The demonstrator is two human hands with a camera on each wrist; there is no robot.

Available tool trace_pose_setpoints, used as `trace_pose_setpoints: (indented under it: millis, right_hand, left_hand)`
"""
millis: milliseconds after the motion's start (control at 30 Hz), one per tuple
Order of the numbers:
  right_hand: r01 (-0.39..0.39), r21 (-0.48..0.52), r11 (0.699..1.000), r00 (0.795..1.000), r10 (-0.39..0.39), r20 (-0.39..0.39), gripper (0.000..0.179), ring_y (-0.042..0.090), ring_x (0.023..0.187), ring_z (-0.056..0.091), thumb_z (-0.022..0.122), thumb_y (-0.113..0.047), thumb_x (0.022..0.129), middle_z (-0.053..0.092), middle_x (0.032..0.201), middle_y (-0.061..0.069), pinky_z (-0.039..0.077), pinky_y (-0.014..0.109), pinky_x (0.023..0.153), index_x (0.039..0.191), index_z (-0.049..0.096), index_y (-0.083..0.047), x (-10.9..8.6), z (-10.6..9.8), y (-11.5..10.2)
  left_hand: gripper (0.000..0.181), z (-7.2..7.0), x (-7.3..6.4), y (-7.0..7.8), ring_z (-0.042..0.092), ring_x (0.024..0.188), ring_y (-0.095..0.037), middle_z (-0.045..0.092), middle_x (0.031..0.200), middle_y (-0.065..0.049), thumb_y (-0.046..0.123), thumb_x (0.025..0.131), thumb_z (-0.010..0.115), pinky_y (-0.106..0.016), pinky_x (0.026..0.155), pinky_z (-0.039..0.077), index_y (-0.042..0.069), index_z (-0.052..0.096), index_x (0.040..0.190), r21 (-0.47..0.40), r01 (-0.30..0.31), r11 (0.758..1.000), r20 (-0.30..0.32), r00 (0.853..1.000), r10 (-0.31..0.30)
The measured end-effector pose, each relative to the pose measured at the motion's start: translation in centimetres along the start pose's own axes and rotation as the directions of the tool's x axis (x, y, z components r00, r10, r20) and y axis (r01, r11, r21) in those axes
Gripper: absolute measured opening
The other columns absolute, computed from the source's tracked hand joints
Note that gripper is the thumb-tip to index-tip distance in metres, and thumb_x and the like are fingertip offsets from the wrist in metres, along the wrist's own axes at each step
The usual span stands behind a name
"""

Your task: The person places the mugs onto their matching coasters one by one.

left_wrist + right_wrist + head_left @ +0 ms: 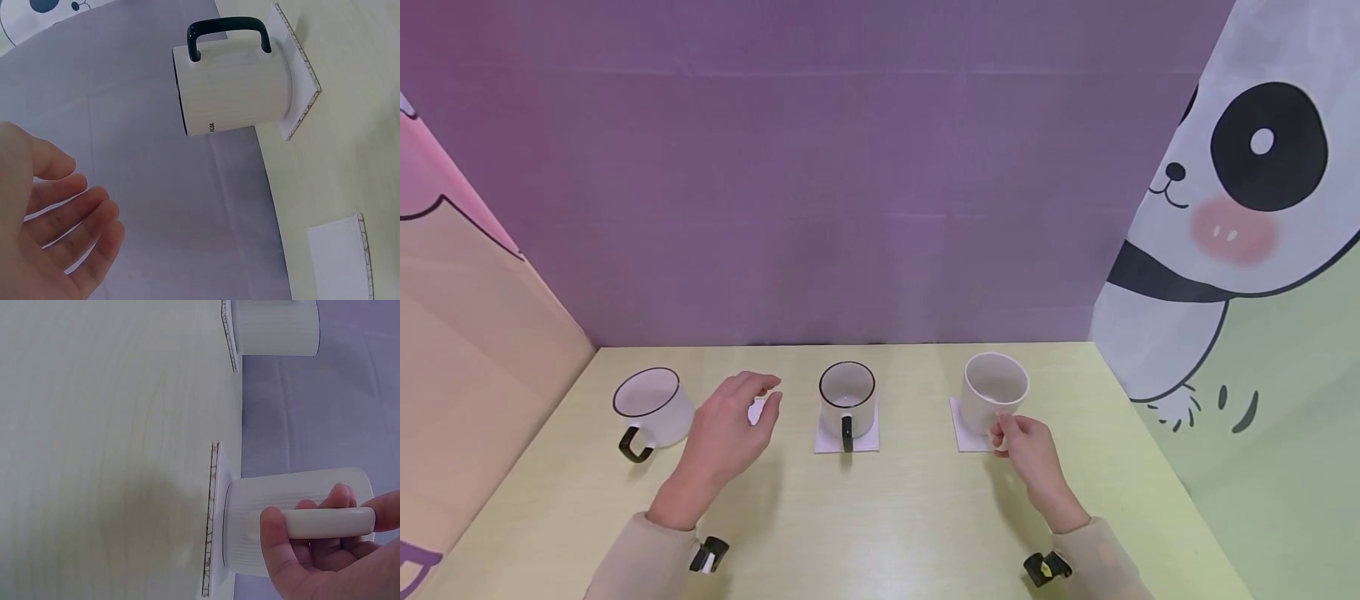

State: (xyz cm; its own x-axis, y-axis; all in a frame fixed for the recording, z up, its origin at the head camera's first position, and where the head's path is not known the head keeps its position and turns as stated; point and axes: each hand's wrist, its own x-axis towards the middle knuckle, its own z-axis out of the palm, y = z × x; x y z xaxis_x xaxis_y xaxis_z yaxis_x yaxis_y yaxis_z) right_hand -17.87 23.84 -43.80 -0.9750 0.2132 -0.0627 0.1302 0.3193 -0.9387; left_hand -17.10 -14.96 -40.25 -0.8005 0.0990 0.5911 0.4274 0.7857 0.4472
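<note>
My right hand point(1033, 458) grips the white handle point(328, 523) of a plain white mug point(981, 400). That mug stands upright on a white square coaster point(967, 439) at the right of the table. Toward the left my left hand point(726, 433) is in the air, fingers loosely bent and holding nothing. Partly hidden behind it is a white coaster point(340, 259). Left of this hand a white mug point(673, 423) with a dark rim and black handle leans over. In the middle another black-handled mug point(234, 87) is upright on its own coaster point(830, 444).
The pale wooden table point(910, 517) ends at a purple backdrop point(850, 167). A panel with a panda picture point(1180, 267) rises along the right side, and a pink and beige panel point(467, 333) along the left.
</note>
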Motion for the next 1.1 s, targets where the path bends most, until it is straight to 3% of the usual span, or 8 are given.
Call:
trace_pose_setpoints:
  millis: [267, 633, 967, 1100]
  right_hand:
    - [-0.002, -0.001, 1.0, 1.0, 0.002, 0.0, 0.036, 0.016, 0.077, 0.057, 0.048, -0.018, 0.107, 0.061, 0.075, 0.005, 0.059, 0.032, 0.073, 0.09, 0.065, 0.01, 0.0, 0.0, 0.1]
    - [-0.009, -0.003, 1.0, 1.0, 0.009, -0.001, 0.036, 0.015, 0.078, 0.057, 0.048, -0.018, 0.107, 0.061, 0.076, 0.005, 0.058, 0.032, 0.073, 0.091, 0.065, 0.01, -0.1, -0.1, 0.0]
    - [-0.007, 0.006, 1.0, 1.0, 0.007, -0.002, 0.036, 0.015, 0.078, 0.057, 0.048, -0.017, 0.106, 0.061, 0.075, 0.005, 0.058, 0.031, 0.072, 0.09, 0.065, 0.01, -0.1, 0.0, 0.0]
    - [-0.002, 0.003, 1.0, 1.0, 0.002, -0.004, 0.036, 0.015, 0.078, 0.057, 0.048, -0.017, 0.106, 0.06, 0.074, 0.004, 0.058, 0.03, 0.072, 0.089, 0.065, 0.009, -0.1, 0.1, 0.1]
  left_hand:
    - [0.018, -0.5, -0.5, -1.0, 0.067, 0.092, -0.029, 0.072, 0.1, -0.009, 0.004, 0.091, 0.067, -0.049, 0.069, 0.052, 0.003, 0.073, 0.109, -0.014, 0.049, 0.999, -0.042, 0.998, -0.05]
    - [0.016, -0.8, -1.2, -2.5, 0.067, 0.08, -0.025, 0.071, 0.093, -0.009, -0.004, 0.087, 0.066, -0.042, 0.068, 0.053, 0.001, 0.073, 0.101, -0.038, 0.021, 0.999, -0.178, 0.984, -0.028]
    - [0.015, -1.1, -1.8, -3.8, 0.064, 0.078, -0.026, 0.071, 0.091, -0.01, -0.003, 0.089, 0.065, -0.016, 0.071, 0.042, 0.0, 0.073, 0.102, -0.082, 0.089, 0.993, -0.204, 0.973, -0.105]
    - [0.015, -1.5, -2.2, -4.5, 0.063, 0.076, -0.026, 0.07, 0.089, -0.011, -0.005, 0.088, 0.065, -0.016, 0.071, 0.044, -0.002, 0.073, 0.101, -0.091, 0.094, 0.991, -0.241, 0.964, -0.114]
